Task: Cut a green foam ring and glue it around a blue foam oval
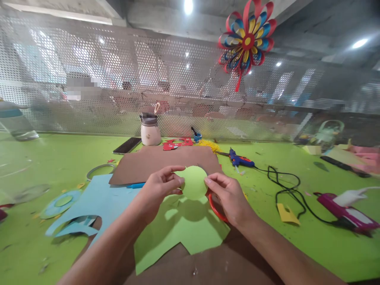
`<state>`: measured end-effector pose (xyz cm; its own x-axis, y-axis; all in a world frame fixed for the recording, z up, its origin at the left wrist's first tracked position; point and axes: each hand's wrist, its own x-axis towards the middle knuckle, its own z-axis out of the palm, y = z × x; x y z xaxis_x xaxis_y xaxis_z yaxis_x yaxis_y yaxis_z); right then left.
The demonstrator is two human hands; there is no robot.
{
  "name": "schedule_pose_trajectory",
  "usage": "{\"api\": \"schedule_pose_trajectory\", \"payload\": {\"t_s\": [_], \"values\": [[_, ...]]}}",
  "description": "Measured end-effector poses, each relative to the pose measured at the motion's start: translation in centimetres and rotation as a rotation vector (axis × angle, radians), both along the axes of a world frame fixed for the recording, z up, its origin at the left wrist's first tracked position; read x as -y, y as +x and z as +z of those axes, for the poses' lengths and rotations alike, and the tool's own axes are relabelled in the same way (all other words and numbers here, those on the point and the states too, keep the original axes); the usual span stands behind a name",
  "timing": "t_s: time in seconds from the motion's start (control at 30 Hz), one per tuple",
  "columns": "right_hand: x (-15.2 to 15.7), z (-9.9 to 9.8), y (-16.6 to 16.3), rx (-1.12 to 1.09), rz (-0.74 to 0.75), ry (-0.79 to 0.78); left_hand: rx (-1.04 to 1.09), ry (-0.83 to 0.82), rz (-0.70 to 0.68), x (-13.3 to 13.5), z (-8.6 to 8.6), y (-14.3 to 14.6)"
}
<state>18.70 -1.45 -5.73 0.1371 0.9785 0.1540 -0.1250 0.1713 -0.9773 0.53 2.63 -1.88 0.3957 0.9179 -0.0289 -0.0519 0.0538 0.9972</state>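
Observation:
Both my hands hold up a light green paper circle (194,183) above the table. My left hand (160,188) pinches its left edge with thumb and fingers. My right hand (228,196) pinches its right edge and also has a red ring (214,208) hanging under its fingers. Below the circle lies a light green paper sheet (181,233) with cut-out edges, resting on brown card (225,263).
A light blue sheet (97,198) with cut rings lies left. Behind are brown card (166,162), a white jar (150,130), a phone (127,145), red paper scraps (178,143) and a blue glue gun (240,160) with a black cord (285,190). A pink device (347,211) sits right. A mesh screen (89,79) backs the table.

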Motion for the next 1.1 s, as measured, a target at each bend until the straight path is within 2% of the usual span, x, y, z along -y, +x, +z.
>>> {"api": "schedule_pose_trajectory", "payload": {"t_s": [0.13,0.23,0.4,0.6,0.73,0.8,0.87,0.93,1.03,1.1], "values": [[0.0,0.1,-0.1,0.0,0.011,0.002,0.081,-0.064,-0.081,0.3,0.0,0.1],[0.1,0.2,-0.2,0.003,0.027,-0.002,0.069,-0.058,-0.059,0.4,-0.2,0.4],[0.1,0.3,-0.2,0.014,0.029,-0.002,-0.02,0.112,0.112,0.8,0.1,0.9],[0.0,-0.1,-0.1,-0.006,0.03,-0.002,-0.147,0.225,0.004,0.8,-0.3,0.9],[0.1,-0.4,-0.2,-0.039,0.036,-0.013,-0.294,0.412,0.03,0.8,-1.0,0.9],[0.1,-0.4,-0.2,-0.064,0.059,-0.012,-0.318,0.44,0.055,1.0,-0.9,1.1],[0.1,-0.2,-0.3,-0.09,0.081,0.003,-0.306,0.383,0.078,1.1,-0.6,1.2],[0.2,0.2,-0.4,-0.115,0.095,0.025,-0.266,0.259,0.066,1.1,-0.3,1.2],[0.6,1.0,-0.2,-0.136,0.118,0.055,-0.177,0.091,-0.01,1.0,0.0,1.0],[0.8,1.4,0.0,-0.09,0.156,0.082,-0.141,0.068,-0.06,0.9,0.1,0.7]]}}
